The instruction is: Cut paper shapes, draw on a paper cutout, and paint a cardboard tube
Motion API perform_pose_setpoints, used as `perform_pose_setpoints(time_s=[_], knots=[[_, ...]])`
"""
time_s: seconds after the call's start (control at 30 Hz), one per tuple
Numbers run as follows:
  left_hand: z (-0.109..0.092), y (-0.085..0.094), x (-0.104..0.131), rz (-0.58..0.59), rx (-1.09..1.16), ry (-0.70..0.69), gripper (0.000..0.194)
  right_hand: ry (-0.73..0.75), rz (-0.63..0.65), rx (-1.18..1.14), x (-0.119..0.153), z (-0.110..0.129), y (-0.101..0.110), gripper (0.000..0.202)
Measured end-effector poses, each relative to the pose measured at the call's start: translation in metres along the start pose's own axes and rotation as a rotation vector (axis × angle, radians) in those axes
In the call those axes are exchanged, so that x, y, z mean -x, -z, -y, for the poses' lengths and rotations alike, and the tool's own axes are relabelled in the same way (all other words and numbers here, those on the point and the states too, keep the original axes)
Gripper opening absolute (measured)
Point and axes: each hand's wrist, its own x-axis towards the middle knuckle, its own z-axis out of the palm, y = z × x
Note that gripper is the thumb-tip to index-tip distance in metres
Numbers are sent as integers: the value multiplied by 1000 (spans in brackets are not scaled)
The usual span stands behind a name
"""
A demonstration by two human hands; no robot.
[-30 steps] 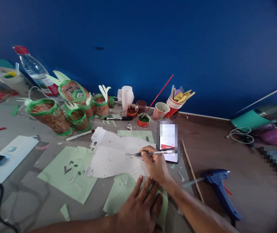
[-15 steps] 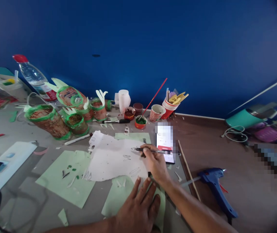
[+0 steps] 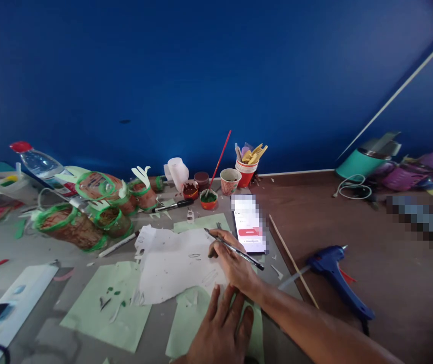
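Observation:
In my right hand [image 3: 233, 260] is a slim black-and-clear pen [image 3: 241, 251], its dark tip up and to the left over the paper's upper right edge. I cannot tell whether the tip touches. Beneath it lies a torn-edged white paper [image 3: 167, 263] with small leaf-like outlines drawn on it. My left hand [image 3: 220, 326] lies flat with spread fingers, its fingertips at the paper's lower right edge. Pale green paper sheets [image 3: 106, 313] lie under and beside the white one, with small dark and green scraps on the left sheet.
A lit phone [image 3: 249, 225] lies beyond my right hand. To the right are a wooden stick [image 3: 292, 260] and a blue glue gun [image 3: 338, 273]. Painted jars [image 3: 70, 227], paint pots [image 3: 209, 199] and a cup of yellow plastic cutlery [image 3: 247, 172] stand along the wall.
The view has turned and tilted slightly. The pen in my right hand has swung from nearly level to a steeper slant, its rear end now lower. My left hand stays flat by the paper.

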Motion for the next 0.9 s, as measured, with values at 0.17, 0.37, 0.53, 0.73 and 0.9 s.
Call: perform_pose_setpoints(time_s=[0.17, 0.37, 0.53, 0.73, 0.9], knots=[[0, -2, 1, -111, -68, 17, 51, 23, 2, -41, 1, -5, -3, 24], [0, -4, 3, -57, -25, 6, 60, 72, -7, -67, -3, -5, -3, 28], [-1, -2, 2, -25, 17, 13, 64, 25, -4, 45, -4, -10, -3, 23], [0, 2, -1, -37, 4, 11, 51, 9, 42, 90, -4, -14, -3, 20], [0, 7, -1, 49, 54, -1, 59, -12, 73, 109, -4, -15, -2, 20]])
